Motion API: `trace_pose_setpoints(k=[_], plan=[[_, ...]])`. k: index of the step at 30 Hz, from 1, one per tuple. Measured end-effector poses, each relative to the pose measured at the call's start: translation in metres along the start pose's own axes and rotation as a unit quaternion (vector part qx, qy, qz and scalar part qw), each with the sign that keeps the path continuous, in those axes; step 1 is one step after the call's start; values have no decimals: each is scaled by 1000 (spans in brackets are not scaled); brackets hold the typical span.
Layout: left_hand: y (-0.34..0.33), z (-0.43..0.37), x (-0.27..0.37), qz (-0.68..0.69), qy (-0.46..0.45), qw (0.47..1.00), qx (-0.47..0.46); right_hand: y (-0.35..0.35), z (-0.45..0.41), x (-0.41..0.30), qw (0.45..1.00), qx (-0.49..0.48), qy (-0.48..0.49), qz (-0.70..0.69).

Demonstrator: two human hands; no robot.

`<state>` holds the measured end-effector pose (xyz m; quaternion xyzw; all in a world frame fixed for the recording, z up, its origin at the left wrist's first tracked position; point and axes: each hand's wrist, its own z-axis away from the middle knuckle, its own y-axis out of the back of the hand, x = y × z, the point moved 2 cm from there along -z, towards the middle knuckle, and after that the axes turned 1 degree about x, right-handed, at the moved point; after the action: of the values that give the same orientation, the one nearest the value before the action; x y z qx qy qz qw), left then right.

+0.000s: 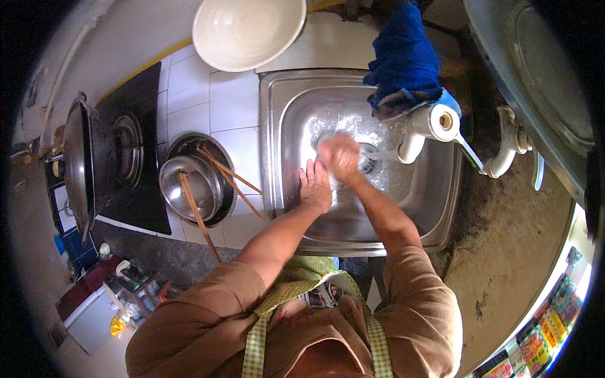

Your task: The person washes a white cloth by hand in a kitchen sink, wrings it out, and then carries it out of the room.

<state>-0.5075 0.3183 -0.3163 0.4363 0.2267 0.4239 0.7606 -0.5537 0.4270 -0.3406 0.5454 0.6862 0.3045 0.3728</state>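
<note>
Both of my hands are inside the stainless steel sink (416, 208). Flat and palm down, with fingers a little apart, my left hand (315, 190) is over the left part of the basin; whether it touches the metal cannot be told. My right hand (341, 153) is blurred and curled just beyond it, above the wet basin floor, and whatever may be inside its fingers is hidden. Beside it is the drain (366, 158). Water runs from a white plastic tap (437, 123), which has a blue cloth (404, 61) wrapped around its pipe.
Left of the sink, a metal bowl (172, 196) and wooden chopsticks (231, 172) rest in a dark pan (227, 146) on white tiles (235, 101). Farther left are a black hob (151, 189) and a wok (78, 165). A cream basin (248, 30) stands behind.
</note>
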Motion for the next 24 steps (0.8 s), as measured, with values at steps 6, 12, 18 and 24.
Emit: trace_pose_setpoints(k=[6,12,18,24], plan=[[16,0,2,60,-2,998,-24,-21,-30,13,943,-310,-95,-70],[36,2,-3,113,37,990,-78,15,-46,27,940,-55,-210,-265],[22,-12,-2,423,120,898,15,52,24,18,924,-218,-302,-88],[79,-7,-11,896,194,378,-126,106,-35,-2,660,-223,-419,-583]])
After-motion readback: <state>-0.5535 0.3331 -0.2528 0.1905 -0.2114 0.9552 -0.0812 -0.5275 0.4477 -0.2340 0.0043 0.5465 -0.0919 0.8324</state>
